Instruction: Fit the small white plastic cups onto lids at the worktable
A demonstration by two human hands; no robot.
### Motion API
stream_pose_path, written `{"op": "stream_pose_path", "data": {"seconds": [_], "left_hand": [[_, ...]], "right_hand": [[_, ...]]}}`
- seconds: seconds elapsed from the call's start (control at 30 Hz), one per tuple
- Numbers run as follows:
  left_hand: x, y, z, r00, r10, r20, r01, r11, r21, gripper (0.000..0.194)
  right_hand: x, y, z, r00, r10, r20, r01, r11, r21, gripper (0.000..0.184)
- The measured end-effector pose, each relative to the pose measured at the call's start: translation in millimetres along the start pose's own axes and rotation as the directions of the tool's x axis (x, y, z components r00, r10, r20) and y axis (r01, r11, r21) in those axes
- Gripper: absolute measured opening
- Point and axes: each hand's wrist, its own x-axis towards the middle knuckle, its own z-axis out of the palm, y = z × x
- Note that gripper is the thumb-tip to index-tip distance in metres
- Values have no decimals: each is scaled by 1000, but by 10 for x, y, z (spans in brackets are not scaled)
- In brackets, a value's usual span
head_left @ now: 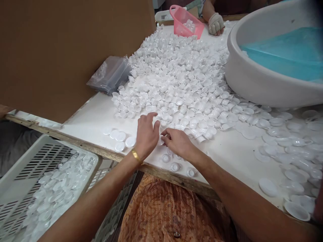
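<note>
A small white cup (160,141) sits low between the person's two hands, just above the table (224,158) or on it, I can't tell which; the right hand (178,142) has thumb and forefinger drawn together right at it, though from here I can't tell whether they truly pinch it; the left hand (147,134) is spread, thumb apart from fingers, at the near edge of a heap of glossy white cups and dishes (181,84), with a gold-coloured bracelet (135,154) on its wrist; close by the right forearm stand a few upturned cups (174,166), and left of the left hand lie some flat round white pieces (120,136); past these, a clear plastic packet (111,74) leans by a big brown cardboard sheet (70,50), which blocks the left side of the table from sight; at the far end a pink scoop (180,25) holds more white pieces, beside a co-worker's hand in a pale fingerless glove (216,23); a broad white tub (264,89) with a turquoise sheet (287,53) inside takes up the far right; below the wooden table edge, a slotted crate (50,154) holds many more white pieces.
</note>
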Motion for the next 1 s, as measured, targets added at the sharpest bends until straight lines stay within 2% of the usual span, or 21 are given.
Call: {"op": "stream_pose_path", "data": {"seconds": [0.03,0.1,0.23,0.37,0.47,0.7,0.8,0.87,0.93,1.0], "left_hand": [[29,45,57,999,23,-39,-20,997,75,38],[74,108,170,998,45,-51,-34,978,206,45],[101,120,301,994,95,-45,-75,943,325,51],[123,81,337,991,125,37,-130,931,340,51],[151,55,352,987,120,103,-147,935,324,50],[178,23,359,987,126,99,-151,934,323,50],[159,54,317,991,115,65,-130,940,315,49],[119,65,261,993,112,42,-119,942,313,49],[86,8,190,994,93,62,-108,944,310,50],[83,-124,113,992,73,108,-104,942,319,51]], "right_hand": [[-7,-6,-9,1000,-8,-7,8,1000,-28,15],[-29,-12,-43,1000,-13,2,13,999,-49,17],[-101,-36,-166,998,-5,55,6,1000,-27,26],[-151,-126,-279,998,62,11,-57,967,-248,28],[-160,-171,-310,994,101,48,-79,937,-342,25],[-168,-149,-248,1000,-21,5,21,903,-430,33],[-216,-207,-300,997,-75,-19,61,913,-404,29],[-306,-206,-380,988,-131,-79,97,935,-342,27],[-455,-111,-474,974,-146,-175,97,961,-260,29],[-683,90,-588,952,-115,-282,69,983,-170,29]]}}
